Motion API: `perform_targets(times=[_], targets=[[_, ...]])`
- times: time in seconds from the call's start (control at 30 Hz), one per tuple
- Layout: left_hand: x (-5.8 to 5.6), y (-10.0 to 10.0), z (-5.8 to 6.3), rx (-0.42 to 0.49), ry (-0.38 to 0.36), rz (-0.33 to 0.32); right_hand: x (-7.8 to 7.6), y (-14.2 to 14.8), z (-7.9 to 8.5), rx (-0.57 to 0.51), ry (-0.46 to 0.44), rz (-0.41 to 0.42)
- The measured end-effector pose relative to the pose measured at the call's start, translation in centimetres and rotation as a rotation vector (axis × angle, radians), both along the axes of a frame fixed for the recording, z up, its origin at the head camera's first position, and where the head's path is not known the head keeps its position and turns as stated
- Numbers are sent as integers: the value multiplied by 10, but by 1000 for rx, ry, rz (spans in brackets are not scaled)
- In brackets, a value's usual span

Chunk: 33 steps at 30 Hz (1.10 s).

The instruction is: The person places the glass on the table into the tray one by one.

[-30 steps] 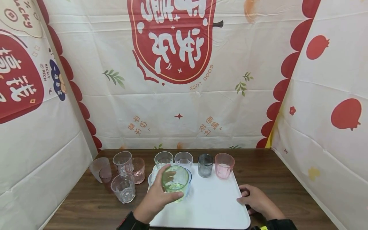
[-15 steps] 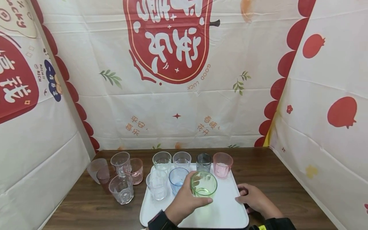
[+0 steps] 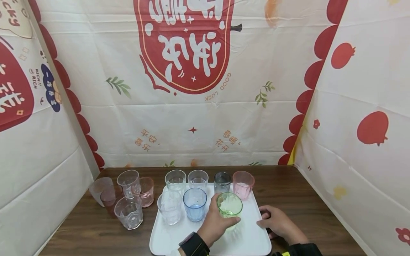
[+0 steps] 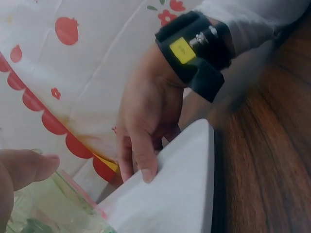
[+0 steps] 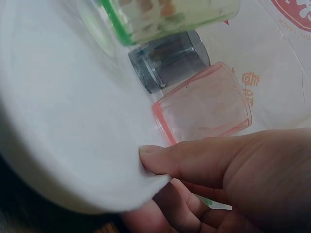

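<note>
My left hand [image 3: 215,223] grips a green glass [image 3: 229,205] around its side, just above the right half of a white tray [image 3: 179,241]. In the right wrist view the base of the green glass [image 5: 175,22] hangs close over the tray surface. My right hand [image 3: 278,221] pinches the tray's right edge, thumb on top and fingers underneath. On the tray stand a blue glass [image 3: 195,205], a clear glass [image 3: 170,208], two clear glasses along the back, a dark grey glass [image 3: 222,183] and a pink glass [image 3: 243,185].
Left of the tray, several more glasses stand on the brown wooden table [image 3: 83,227], among them a clear faceted glass [image 3: 129,212] and a pale pink glass [image 3: 147,192]. Printed white cloth [image 3: 179,138] walls in the back and both sides.
My left hand has carried the green glass rightward, past the blue glass, and then lower toward the tray. The blue glass and clear glass came into full view. My right hand stays at the edge.
</note>
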<state>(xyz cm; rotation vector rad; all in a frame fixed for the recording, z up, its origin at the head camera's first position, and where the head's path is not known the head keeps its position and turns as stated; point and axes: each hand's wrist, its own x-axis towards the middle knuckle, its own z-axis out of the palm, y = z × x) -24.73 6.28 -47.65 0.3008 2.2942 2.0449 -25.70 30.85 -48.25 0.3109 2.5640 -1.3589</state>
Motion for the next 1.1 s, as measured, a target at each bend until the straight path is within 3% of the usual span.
perform_targets(times=[0.13,0.37,0.87,1.1], targets=[[-7,1,-6,-6,-30,31,-1,0,0,2,-21,1],[-17,3,-8,2,9,53,-1,0,0,2,-9,-3],[-23,3,-10,-16,-44,49,-1,-1,-1,-9,-23,-1],[-18,-1,-14,-42,-58,45,-1,0,0,-10,-32,-1]])
